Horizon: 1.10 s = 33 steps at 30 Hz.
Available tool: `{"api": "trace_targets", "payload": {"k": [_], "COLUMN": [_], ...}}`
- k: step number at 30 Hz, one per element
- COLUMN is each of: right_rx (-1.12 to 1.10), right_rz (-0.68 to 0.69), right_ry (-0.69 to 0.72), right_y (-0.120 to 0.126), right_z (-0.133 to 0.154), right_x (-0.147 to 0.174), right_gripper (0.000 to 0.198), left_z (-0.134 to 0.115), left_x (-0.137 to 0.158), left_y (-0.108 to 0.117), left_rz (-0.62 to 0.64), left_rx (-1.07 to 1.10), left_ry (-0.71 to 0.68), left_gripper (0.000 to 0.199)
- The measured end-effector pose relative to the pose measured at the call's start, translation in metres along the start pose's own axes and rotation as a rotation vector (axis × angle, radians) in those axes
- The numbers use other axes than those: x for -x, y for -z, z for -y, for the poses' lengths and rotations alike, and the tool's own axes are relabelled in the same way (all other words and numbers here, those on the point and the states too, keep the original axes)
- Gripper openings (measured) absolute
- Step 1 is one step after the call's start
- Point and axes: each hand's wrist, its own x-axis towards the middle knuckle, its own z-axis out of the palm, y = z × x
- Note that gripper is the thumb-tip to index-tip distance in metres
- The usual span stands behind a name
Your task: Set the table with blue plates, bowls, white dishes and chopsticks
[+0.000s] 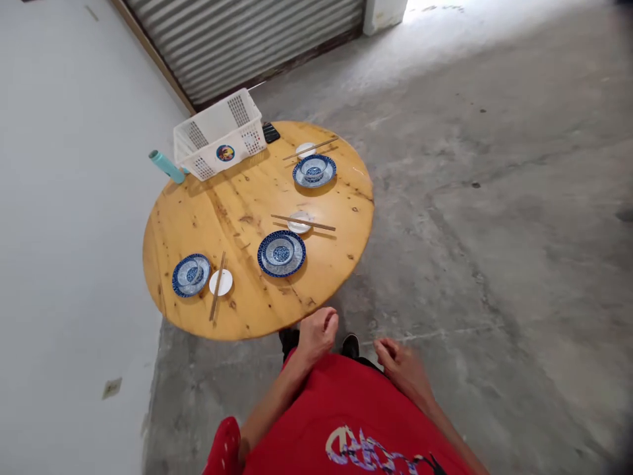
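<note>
**Three settings stand on the table**

On the round table, three settings look complete: each bowl sits in a plate, chopsticks across a small dish. Whether more remains is unclear. The left hand, near the edge, and right hand, farther off, curl their fingers loosely, apparently holding nothing.

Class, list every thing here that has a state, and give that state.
Left hand: curled, nothing seen held
Right hand: curled, nothing seen held
Plates: flat on the table
Bowls: upright, on plates
Chopsticks: laid across dishes
Basket: upright, open-topped
Bottle: standing
Black item: lying flat
Shutter: lowered
</note>
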Motion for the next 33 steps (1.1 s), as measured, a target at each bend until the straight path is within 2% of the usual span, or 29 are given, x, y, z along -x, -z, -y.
{"api": "trace_targets", "payload": {"k": [2,5,8,11,14,16,21,26,29,33], "right_rx": [-0.058,-0.124,-0.155,-0.146,-0.115,-0.082,0.002,0.039,0.093,0.174], "right_rz": [0.016,0.057,0.058,0.064,0.074,0.087,0.042,-0.038,-0.015,0.114], "right_ry": [-0.07,-0.123,-0.084,0.013,0.076,0.057,-0.154,-0.291,-0.317,-0.307], "right_y": [0.023,0.047,0.061,0.073,0.094,0.115,0.195,0.265,0.287,0.296], "right_z": [-0.014,-0.016,-0.005,0.002,0.001,-0.002,0.007,0.036,0.05,0.068], "right_x": [0.001,-0.01,-0.029,-0.056,-0.088,-0.113,-0.176,-0.245,-0.283,-0.332], "right_gripper": [0.04,0.041,0.04,0.043,0.047,0.047,0.054,0.053,0.05,0.047], "left_z": [-0.016,-0.027,-0.029,-0.034,-0.049,-0.064,-0.121,-0.167,-0.182,-0.191], "left_x": [-0.003,-0.008,-0.017,-0.039,-0.076,-0.108,-0.201,-0.282,-0.31,-0.337], "left_y": [-0.017,-0.027,-0.034,-0.048,-0.072,-0.09,-0.123,-0.128,-0.132,-0.144], "left_rz": [0.018,0.012,-0.015,0.024,0.085,0.105,0.16,0.186,0.156,0.118], "left_rx": [-0.044,-0.101,-0.135,-0.175,-0.199,-0.214,-0.21,-0.143,-0.124,-0.107], "left_ry": [-0.024,0.0,0.059,0.105,0.083,0.049,-0.008,-0.018,0.016,0.073], "left_gripper": [0.024,0.024,0.028,0.032,0.029,0.027,0.028,0.03,0.032,0.029]}}
